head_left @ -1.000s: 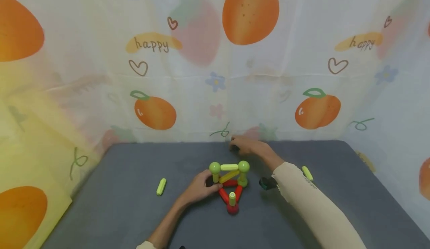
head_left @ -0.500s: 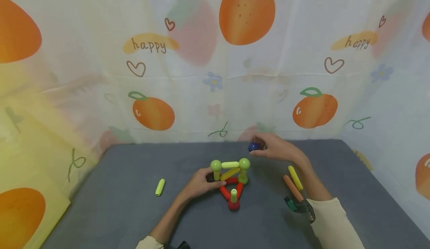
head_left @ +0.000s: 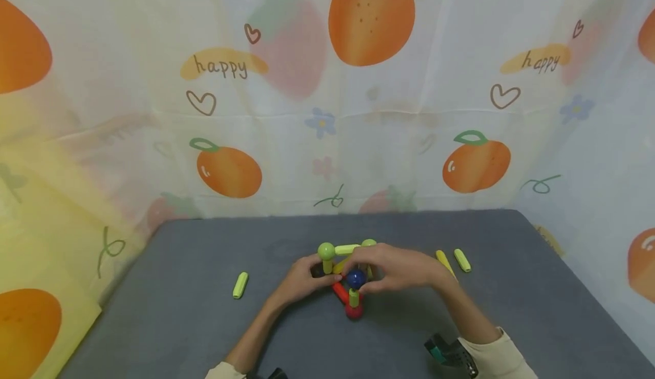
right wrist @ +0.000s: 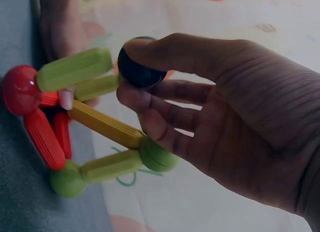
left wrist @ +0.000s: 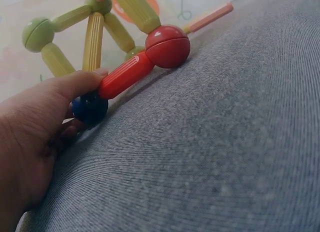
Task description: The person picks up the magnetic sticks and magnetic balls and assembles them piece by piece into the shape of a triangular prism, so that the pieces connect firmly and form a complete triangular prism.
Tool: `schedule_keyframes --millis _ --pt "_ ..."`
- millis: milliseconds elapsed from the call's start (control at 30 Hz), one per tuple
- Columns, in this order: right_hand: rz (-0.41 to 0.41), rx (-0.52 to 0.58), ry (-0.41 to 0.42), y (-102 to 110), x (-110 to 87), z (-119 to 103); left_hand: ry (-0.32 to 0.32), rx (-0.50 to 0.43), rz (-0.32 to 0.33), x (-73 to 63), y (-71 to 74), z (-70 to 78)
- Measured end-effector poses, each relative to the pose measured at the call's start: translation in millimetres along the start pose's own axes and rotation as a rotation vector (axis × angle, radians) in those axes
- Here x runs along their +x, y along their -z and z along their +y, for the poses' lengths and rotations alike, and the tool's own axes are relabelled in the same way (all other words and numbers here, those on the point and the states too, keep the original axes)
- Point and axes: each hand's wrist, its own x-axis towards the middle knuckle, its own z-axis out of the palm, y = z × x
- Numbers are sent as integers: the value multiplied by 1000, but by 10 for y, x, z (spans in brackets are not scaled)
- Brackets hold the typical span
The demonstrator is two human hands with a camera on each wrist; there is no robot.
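Note:
A magnetic stick-and-ball frame with a triangular base of red rods [left wrist: 127, 75] rests on the grey cloth. My left hand [head_left: 302, 281] grips its left base corner, thumb and fingers around a dark blue ball [left wrist: 90, 109]. Above the front corner, my right hand [head_left: 404, 266] pinches a second blue ball [right wrist: 142, 67] between thumb and fingers. That ball is close to the top end of a yellow-green upright rod [right wrist: 75, 69], which stands on a red ball [left wrist: 167, 47]. Green balls [head_left: 326, 251] joined by a pale green rod [head_left: 347, 249] top the rear side, partly hidden by my right hand.
A loose light green rod [head_left: 240, 285] lies to the left. At right are a yellow rod [head_left: 445, 262] and another light green rod [head_left: 462, 260]. An orange rod [left wrist: 212, 17] appears in the left wrist view. A fruit-printed curtain [head_left: 384, 134] hangs behind the table.
My right hand has come from the table's back edge toward me with a blue ball, now over the front upright rod. My left hand keeps its hold on the frame's left corner.

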Motion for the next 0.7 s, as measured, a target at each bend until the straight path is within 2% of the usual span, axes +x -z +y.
schedule_keyframes --millis 233,467,700 --pt "-81 50 -64 -82 65 -27 29 -6 4 4 -13 -16" --pt "-62 -12 -49 -136 81 -35 25 -5 3 -14 -16 -23" --pt "-88 -26 -123 -106 69 -67 15 17 23 3 -19 -31"
